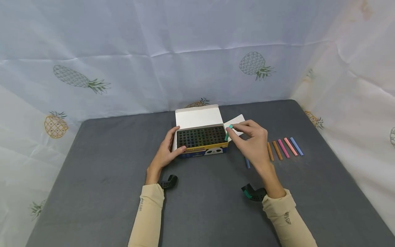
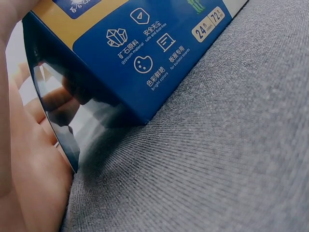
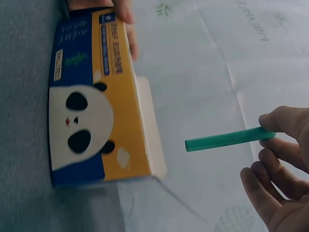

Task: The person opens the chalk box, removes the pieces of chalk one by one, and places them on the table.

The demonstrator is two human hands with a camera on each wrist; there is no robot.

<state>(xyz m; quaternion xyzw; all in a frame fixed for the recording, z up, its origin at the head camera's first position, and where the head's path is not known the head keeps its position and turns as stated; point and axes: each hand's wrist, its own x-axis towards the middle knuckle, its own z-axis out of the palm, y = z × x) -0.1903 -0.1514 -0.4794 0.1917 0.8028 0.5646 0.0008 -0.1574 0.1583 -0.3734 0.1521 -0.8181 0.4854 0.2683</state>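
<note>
The grey fabric surface (image 1: 102,192) carries one open blue-and-yellow cardboard chalk box (image 1: 202,150) with a panda print. The left hand (image 1: 166,152) grips the box's left end, fingers curled round the corner. The right hand (image 1: 253,140) pinches one green chalk stick (image 1: 227,133) between thumb and fingers (image 3: 285,124), holding it just above the box's right end. Six loose chalk sticks lie to the right: one blue stick (image 1: 247,162) partly hidden under the wrist, two orange sticks (image 1: 274,151), two pink sticks (image 1: 286,147), one light-blue stick (image 1: 296,146). Behind stands one pineapple-print cloth backdrop (image 1: 197,51).
</note>
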